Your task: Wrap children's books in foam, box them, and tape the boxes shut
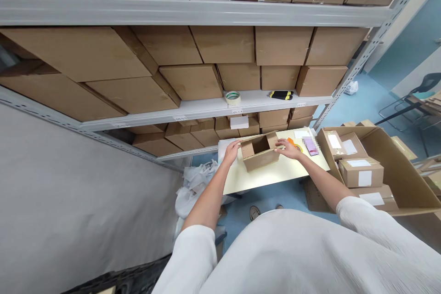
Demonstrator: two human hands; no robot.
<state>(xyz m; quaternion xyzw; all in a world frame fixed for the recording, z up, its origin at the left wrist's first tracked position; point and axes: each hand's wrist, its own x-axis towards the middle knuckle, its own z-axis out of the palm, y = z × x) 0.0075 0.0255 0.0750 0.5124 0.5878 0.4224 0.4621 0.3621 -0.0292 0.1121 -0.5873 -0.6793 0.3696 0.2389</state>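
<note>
A small cardboard box [261,161] stands on the pale yellow table [237,183], its top open and dark inside. At its left end is my left hand [231,152], the fingers gripping the upper edge. My right hand [288,149] holds the opposite end, with the fingers over the rim. Just beyond the right hand lie an orange tape dispenser [291,141] with a yellow roll and a purple packet [310,146], partly blurred out. A white paper [302,133] lies near the table's far edge.
Shelves [193,11] packed with cardboard boxes rise ahead. A tape roll [233,98] and black-and-yellow tools [281,95] lie on one shelf. To the right stands a large open carton [406,170] holding several labelled boxes. White plastic bags [196,183] are heaped left of the table.
</note>
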